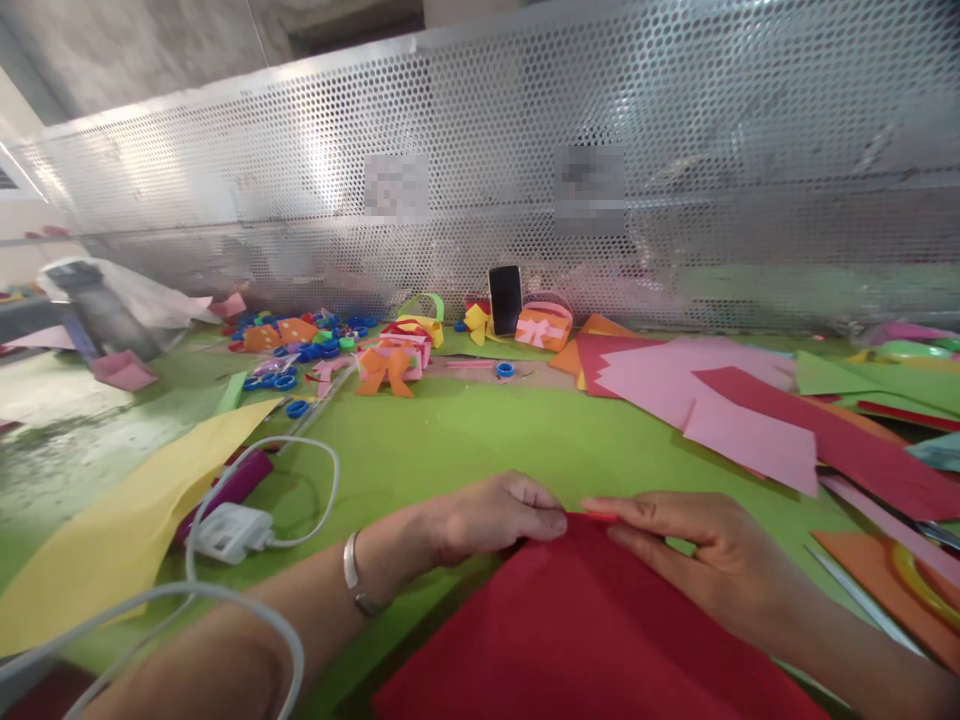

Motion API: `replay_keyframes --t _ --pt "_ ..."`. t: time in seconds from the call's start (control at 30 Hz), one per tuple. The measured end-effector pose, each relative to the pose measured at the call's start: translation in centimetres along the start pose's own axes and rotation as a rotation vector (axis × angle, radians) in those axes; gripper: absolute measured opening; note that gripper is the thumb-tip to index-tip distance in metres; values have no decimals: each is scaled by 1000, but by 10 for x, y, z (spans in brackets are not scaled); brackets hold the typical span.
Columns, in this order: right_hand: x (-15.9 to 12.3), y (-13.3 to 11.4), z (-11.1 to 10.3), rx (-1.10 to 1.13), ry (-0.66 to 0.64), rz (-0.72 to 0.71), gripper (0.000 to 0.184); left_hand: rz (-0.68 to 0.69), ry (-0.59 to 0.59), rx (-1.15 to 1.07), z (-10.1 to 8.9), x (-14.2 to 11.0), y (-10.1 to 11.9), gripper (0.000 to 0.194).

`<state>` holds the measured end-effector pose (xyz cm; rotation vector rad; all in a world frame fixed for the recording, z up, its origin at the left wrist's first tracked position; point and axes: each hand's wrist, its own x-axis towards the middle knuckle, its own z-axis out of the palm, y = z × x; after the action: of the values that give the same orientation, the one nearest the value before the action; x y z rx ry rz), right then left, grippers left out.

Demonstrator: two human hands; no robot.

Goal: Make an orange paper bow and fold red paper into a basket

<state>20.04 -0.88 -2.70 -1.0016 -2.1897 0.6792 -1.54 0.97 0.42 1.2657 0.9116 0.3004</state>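
A large sheet of red paper (585,620) fills the lower middle of the view, tilted up from the green table. At its upper edge my left hand (499,518) pinches the paper between thumb and curled fingers. Just to the right, my right hand (705,550) grips the same edge between thumb and fingers, where a narrow strip looks folded over. The two hands are a short way apart, and the sheet's bottom runs out of view.
Beside my left arm lie a white charger (232,532) with a looping cable and yellow paper (142,510). Pink sheets (667,375) pile up at right. Farther back stand an orange paper bag (543,327), a phone (505,300) and blue-handled scissors (298,409), before a perforated metal panel (480,110).
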Motion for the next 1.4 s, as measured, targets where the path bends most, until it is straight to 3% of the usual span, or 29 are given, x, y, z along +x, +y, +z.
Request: replay_keyframes --t 0.13,0.23,0.63,0.93,1.0,1.1,1.2,1.4 --pt "-4 9 -1 -72 -20 -250 39 -56 45 -169 0 1 -3 32" --pt "-6 13 -2 -121 -29 -329 44 -65 24 -190 -1 2 -4 33" --pt "-6 12 -9 -126 -111 -350 48 -49 -22 -162 -3 3 -3 30" --pt "-1 9 -7 -192 -141 -368 47 -56 45 -66 1 4 -3 34" --pt "-2 6 -9 -156 -170 -312 45 -53 61 -19 2 4 -3 30" --pt "-2 -1 -14 28 -204 -74 32 35 78 153 4 3 -2 31" --pt "2 -11 -15 211 -175 202 47 133 133 341 9 0 1 32" --pt "12 -29 -5 152 -286 423 31 172 203 509 22 -2 2 35"
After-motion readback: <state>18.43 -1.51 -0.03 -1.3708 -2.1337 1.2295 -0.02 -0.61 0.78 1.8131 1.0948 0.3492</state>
